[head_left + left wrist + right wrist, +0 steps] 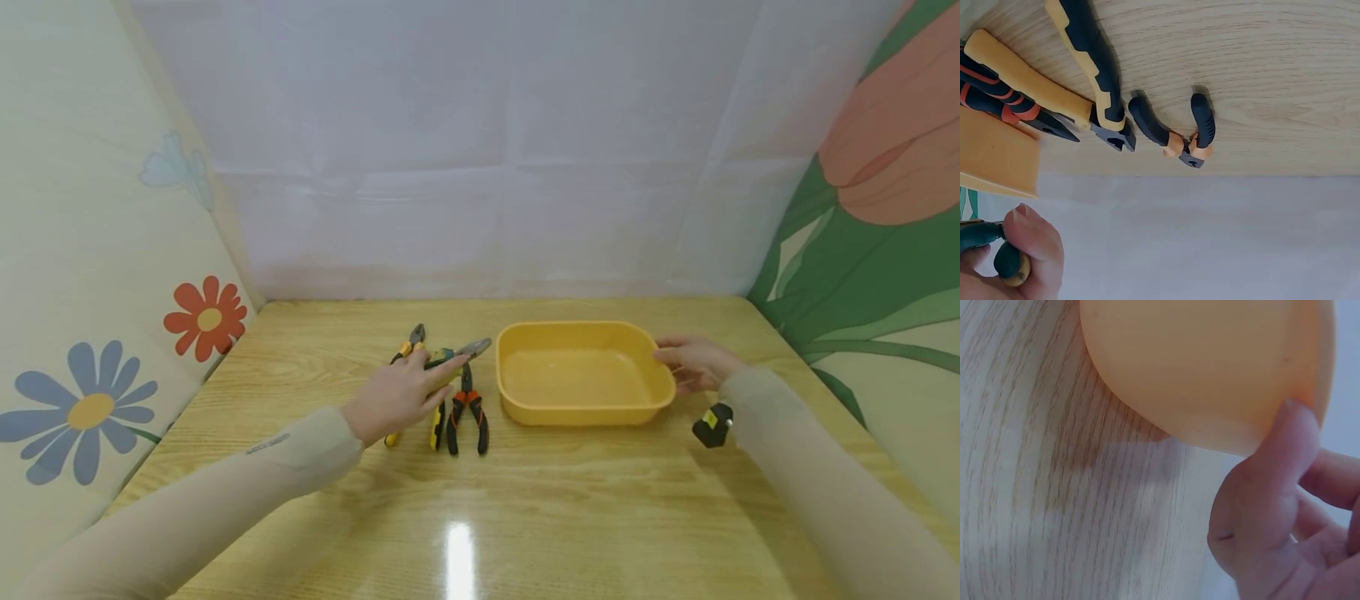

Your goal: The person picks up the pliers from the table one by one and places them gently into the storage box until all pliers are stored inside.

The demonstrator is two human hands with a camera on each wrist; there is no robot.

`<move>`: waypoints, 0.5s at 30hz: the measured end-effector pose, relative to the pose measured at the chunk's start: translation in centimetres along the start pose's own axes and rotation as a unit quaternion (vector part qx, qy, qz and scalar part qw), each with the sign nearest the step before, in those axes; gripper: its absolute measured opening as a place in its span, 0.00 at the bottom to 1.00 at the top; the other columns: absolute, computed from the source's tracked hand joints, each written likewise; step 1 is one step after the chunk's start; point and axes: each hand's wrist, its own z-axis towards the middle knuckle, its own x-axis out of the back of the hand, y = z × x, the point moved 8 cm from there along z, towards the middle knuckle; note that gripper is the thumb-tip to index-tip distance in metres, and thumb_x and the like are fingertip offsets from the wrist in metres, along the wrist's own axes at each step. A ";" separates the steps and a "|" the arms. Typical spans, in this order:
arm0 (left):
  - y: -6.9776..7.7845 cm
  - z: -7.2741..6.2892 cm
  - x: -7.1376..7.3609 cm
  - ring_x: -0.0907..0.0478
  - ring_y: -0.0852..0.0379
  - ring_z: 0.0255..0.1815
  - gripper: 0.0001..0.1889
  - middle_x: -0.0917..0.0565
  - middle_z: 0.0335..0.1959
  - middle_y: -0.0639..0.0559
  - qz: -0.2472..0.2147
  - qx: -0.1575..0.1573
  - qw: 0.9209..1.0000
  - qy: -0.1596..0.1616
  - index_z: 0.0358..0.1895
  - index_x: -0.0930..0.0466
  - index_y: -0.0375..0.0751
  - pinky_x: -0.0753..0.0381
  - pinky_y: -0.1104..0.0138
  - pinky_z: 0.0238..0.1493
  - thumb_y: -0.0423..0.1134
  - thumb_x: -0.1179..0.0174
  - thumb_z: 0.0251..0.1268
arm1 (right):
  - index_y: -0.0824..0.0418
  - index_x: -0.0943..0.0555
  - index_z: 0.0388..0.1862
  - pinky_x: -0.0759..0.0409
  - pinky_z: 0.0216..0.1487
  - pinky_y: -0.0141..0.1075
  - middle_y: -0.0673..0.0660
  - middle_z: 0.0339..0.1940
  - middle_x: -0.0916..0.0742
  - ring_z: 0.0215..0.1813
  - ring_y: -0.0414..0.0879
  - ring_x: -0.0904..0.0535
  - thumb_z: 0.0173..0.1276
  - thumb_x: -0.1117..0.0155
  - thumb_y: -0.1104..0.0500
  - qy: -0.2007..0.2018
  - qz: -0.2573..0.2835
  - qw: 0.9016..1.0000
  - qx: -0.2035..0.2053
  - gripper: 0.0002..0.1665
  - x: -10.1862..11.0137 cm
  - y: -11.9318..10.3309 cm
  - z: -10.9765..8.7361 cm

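My left hand (pixel 393 396) grips pliers (pixel 1007 247) with dark green and yellow handles. In the head view their metal jaws point right, toward the yellow plastic basin (pixel 585 412). Under and beside this hand lie red-and-black long-nose pliers (pixel 467 408), yellow-and-black pliers (pixel 1107 94) with spread handles, and small orange-and-black pliers (pixel 1175 140). My right hand (pixel 697 362) pinches the basin's right rim. In the right wrist view its thumb lies on the basin's wall (pixel 1197 369), with the fingers behind, partly hidden.
A black tape measure (pixel 712 425) with a yellow label lies near the right sleeve. The wooden table (pixel 570 508) meets a pale cloth backdrop (pixel 480 167) behind. Flower-patterned cloths (pixel 90 250) hang at both sides.
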 end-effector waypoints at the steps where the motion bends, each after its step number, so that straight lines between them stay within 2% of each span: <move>1: 0.0 0.1 -0.1 0.37 0.58 0.19 0.26 0.28 0.35 0.41 -0.002 0.000 1.000 0.001 0.73 0.34 0.55 0.35 0.68 0.16 0.47 0.46 0.74 | 0.72 0.52 0.76 0.19 0.36 0.37 0.52 0.38 0.19 0.34 0.42 0.21 0.78 0.53 0.57 -0.001 0.001 1.000 0.001 0.37 0.0 0.0 0.0; 6: 0.1 0.5 -0.2 0.38 0.58 0.18 0.25 0.28 0.35 0.41 -0.007 0.001 1.000 0.016 0.72 0.32 0.54 0.36 0.68 0.15 0.45 0.44 0.73 | 0.72 0.53 0.76 0.19 0.35 0.36 0.49 0.34 0.19 0.32 0.41 0.21 0.77 0.52 0.57 -0.001 0.010 1.000 0.003 0.37 0.0 0.1 -0.1; 15: 0.4 1.1 -0.2 0.38 0.58 0.16 0.26 0.27 0.37 0.38 0.002 -0.013 1.000 0.001 0.72 0.33 0.55 0.36 0.69 0.14 0.45 0.45 0.73 | 0.73 0.51 0.75 0.19 0.36 0.37 0.51 0.36 0.19 0.33 0.41 0.21 0.77 0.51 0.57 0.008 0.007 1.000 0.003 0.36 -0.1 0.0 -0.2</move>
